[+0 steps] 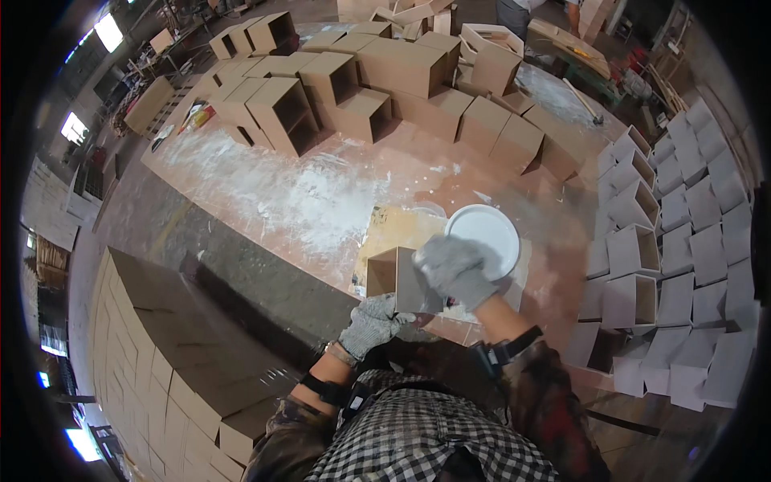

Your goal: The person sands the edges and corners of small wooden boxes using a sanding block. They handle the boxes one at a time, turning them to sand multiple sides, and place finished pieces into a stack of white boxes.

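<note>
A small open-fronted box [383, 275] stands at the table's near edge, its brown inside facing left and its right side coated pale grey. My left hand [371, 328], in a grey knit glove, grips the box's lower near edge. Over the coated side lies my right hand [454, 267], gloved too and blurred by motion. Its fingers look curled, and whatever they hold is hidden. Just beyond that hand is a round white tub or lid [491, 233], partly covered by the glove. A yellowish worn board [393, 227] lies beneath the box.
Brown boxes [401, 68] are piled across the far side of the table [265, 193], which is smeared with white powder. Rows of grey-coated boxes [634, 249] stack up at right. More brown boxes [136, 361] form a wall at left. Another person [514, 16] stands at the back.
</note>
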Action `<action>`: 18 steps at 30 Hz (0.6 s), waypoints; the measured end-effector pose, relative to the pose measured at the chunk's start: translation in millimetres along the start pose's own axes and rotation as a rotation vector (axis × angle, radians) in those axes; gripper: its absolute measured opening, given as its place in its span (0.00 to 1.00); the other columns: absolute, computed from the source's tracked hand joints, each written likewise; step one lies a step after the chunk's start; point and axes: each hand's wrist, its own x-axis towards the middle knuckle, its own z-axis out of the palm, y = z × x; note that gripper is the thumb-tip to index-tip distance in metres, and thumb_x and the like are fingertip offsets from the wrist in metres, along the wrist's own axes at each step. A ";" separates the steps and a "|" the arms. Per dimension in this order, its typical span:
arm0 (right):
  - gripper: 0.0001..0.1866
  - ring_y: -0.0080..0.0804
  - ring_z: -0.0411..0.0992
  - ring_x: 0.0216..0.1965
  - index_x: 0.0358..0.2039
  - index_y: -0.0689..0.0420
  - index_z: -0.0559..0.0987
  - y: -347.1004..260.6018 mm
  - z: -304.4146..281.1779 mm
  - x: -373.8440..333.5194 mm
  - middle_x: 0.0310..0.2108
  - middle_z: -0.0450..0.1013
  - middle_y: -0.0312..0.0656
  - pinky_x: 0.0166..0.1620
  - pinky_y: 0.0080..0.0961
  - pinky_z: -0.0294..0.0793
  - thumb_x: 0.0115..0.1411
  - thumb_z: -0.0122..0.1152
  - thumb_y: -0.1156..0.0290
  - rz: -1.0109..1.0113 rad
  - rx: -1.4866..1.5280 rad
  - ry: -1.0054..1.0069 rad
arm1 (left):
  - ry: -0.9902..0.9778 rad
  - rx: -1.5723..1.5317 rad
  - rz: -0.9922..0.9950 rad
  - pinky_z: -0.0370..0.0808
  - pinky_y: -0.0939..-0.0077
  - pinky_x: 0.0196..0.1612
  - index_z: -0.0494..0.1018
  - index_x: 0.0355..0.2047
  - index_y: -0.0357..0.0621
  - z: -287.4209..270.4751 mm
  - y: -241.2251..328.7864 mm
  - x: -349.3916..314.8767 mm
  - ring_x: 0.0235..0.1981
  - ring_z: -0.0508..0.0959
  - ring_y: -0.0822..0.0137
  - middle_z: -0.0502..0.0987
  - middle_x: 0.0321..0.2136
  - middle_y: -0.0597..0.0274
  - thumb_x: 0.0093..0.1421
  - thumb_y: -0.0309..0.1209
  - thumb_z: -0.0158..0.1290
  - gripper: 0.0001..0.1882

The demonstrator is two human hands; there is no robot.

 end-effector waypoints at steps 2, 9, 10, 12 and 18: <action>0.10 0.45 0.71 0.32 0.28 0.55 0.76 -24.0 32.6 -16.5 0.28 0.70 0.45 0.34 0.38 0.72 0.44 0.50 0.72 -0.091 0.197 0.418 | 0.020 0.053 -0.026 0.73 0.59 0.37 0.76 0.40 0.50 -6.9 -3.2 3.3 0.37 0.77 0.49 0.78 0.34 0.54 0.60 0.46 0.52 0.16; 0.09 0.38 0.73 0.29 0.31 0.56 0.76 -76.1 79.3 -116.3 0.28 0.72 0.42 0.32 0.35 0.73 0.47 0.55 0.73 -0.277 -0.134 0.507 | 0.055 -0.088 -0.068 0.73 0.60 0.40 0.77 0.40 0.50 0.1 -11.0 -4.2 0.39 0.77 0.50 0.78 0.36 0.54 0.59 0.46 0.53 0.16; 0.09 0.37 0.73 0.29 0.32 0.56 0.76 -68.3 62.1 -115.3 0.27 0.71 0.42 0.33 0.35 0.74 0.48 0.55 0.72 -0.193 -0.172 0.373 | 0.071 -0.051 -0.060 0.74 0.60 0.40 0.77 0.39 0.50 3.0 -16.5 -6.4 0.39 0.77 0.51 0.78 0.36 0.54 0.59 0.45 0.54 0.15; 0.08 0.36 0.71 0.28 0.32 0.55 0.75 -38.2 35.1 -98.9 0.26 0.70 0.41 0.32 0.34 0.73 0.50 0.55 0.71 -0.103 -0.036 0.292 | 0.029 -0.147 -0.020 0.74 0.61 0.41 0.77 0.40 0.49 8.7 -28.6 -11.6 0.39 0.78 0.51 0.78 0.36 0.53 0.59 0.44 0.55 0.16; 0.05 0.40 0.70 0.32 0.29 0.54 0.74 10.3 31.1 -21.1 0.29 0.70 0.41 0.35 0.36 0.70 0.50 0.54 0.69 -0.093 0.037 0.546 | 0.047 -0.190 -0.016 0.74 0.62 0.40 0.76 0.40 0.46 -1.0 -17.0 -7.4 0.38 0.78 0.49 0.78 0.35 0.53 0.58 0.42 0.56 0.16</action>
